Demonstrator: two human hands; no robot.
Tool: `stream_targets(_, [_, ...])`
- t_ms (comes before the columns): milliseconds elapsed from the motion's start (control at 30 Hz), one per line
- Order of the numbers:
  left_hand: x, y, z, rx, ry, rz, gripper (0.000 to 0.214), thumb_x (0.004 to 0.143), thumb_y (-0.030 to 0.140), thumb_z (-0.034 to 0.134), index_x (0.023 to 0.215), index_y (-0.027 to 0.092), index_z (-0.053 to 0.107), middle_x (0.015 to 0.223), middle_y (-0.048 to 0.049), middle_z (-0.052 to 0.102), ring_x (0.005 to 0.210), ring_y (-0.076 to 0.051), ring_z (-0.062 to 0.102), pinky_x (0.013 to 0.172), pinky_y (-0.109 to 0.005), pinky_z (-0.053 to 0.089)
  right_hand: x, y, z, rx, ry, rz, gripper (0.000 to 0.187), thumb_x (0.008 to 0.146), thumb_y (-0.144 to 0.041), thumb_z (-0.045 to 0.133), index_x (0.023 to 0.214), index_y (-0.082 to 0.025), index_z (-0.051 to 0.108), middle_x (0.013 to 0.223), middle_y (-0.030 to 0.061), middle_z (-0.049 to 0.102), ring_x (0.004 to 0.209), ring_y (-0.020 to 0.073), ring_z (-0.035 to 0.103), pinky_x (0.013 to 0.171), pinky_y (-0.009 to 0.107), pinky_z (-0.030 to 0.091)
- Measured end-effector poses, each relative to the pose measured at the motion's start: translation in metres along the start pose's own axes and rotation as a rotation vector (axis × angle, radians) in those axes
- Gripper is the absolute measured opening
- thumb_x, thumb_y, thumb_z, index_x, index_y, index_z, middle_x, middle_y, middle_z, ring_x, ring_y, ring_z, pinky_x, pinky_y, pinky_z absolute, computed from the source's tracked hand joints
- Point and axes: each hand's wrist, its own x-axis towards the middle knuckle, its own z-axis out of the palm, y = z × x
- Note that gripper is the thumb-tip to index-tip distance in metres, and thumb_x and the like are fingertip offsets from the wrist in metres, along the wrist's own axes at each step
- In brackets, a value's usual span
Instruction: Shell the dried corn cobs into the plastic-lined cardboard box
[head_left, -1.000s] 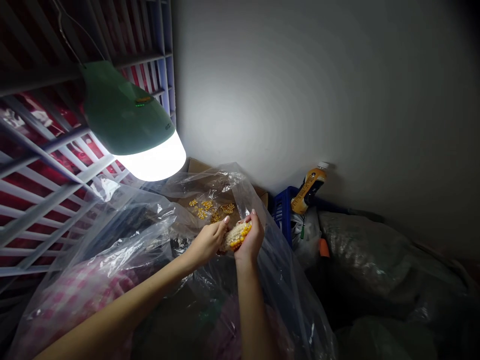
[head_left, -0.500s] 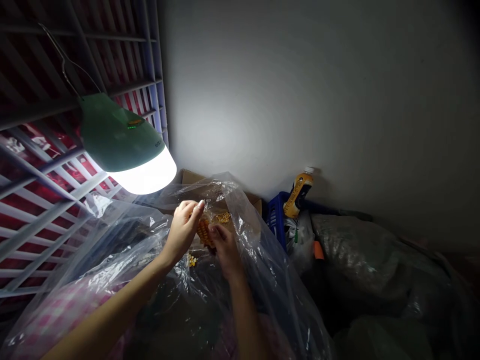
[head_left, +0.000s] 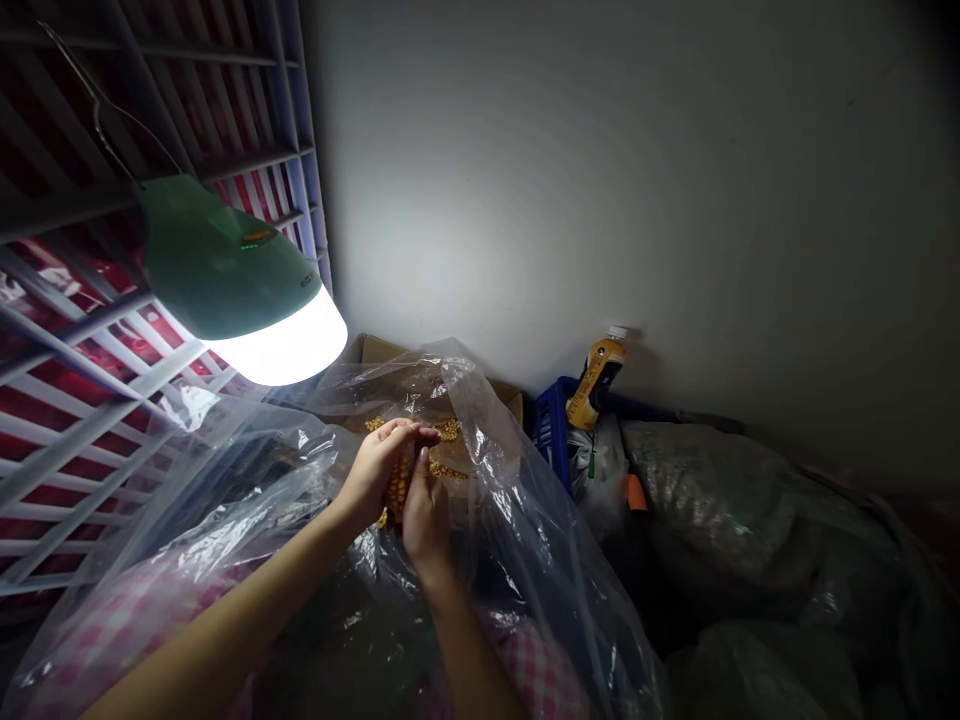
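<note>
Grey-white wall (head_left: pixel 562 200) fills the upper right, brightest beside a slatted rack (head_left: pixel 298 190) on the left. Clear plastic (head_left: pixel 555 570) spreads over the lower middle, glossy and creased, with pink checked cloth (head_left: pixel 97 630) showing at its lower left and again near its bottom edge. Dark sacks (head_left: pixel 727 490) bulge in the lower right corner. Against the rack hangs a green lamp (head_left: pixel 232 265), lit, on a bent wire. Under the plastic stands a carton (head_left: pixel 382 350), its far side near the wall. Just past its right corner sits a blue basket (head_left: pixel 551 430), where a yellow bottle (head_left: pixel 596 385) leans in its far part. The left hand (head_left: pixel 375 470) is curled, its fingers bent over the cob's upper end; whether it grips cannot be told. The right hand (head_left: pixel 427 515) is closed around the cob's right side, thumb up. The cob (head_left: pixel 397 490), yellow rows showing, is between the two palms, above the carton's near part. Smallest are loose kernels (head_left: pixel 448 430), clustered inside the carton toward its far edge and right side.
</note>
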Motion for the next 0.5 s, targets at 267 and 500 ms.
stream_targets(267, [-0.002,0.003,-0.001,-0.039,0.057,-0.082,0.029,0.068,0.042,0.058,0.079,0.015,0.056,0.075,-0.0034,0.065,0.065,-0.017,0.062,0.060,-0.029,0.050,0.012,-0.011,-0.028,-0.025,-0.047,-0.023,0.066,0.082,-0.060,0.018,0.073,-0.018,0.068,0.062,0.0063,0.064,0.054,0.0167,0.057,0.052,0.027,0.039])
stream_targets(500, [-0.003,-0.009,0.002,-0.003,0.143,0.024,0.029,0.066,0.042,0.060,0.074,0.015,0.053,0.071,-0.0030,0.064,0.069,-0.017,0.062,0.062,-0.025,0.047,0.001,-0.003,-0.010,-0.438,0.087,-0.142,0.060,0.083,-0.057,0.026,0.069,-0.017,0.069,0.064,0.0131,0.065,0.062,0.0232,0.060,0.056,0.031,0.034])
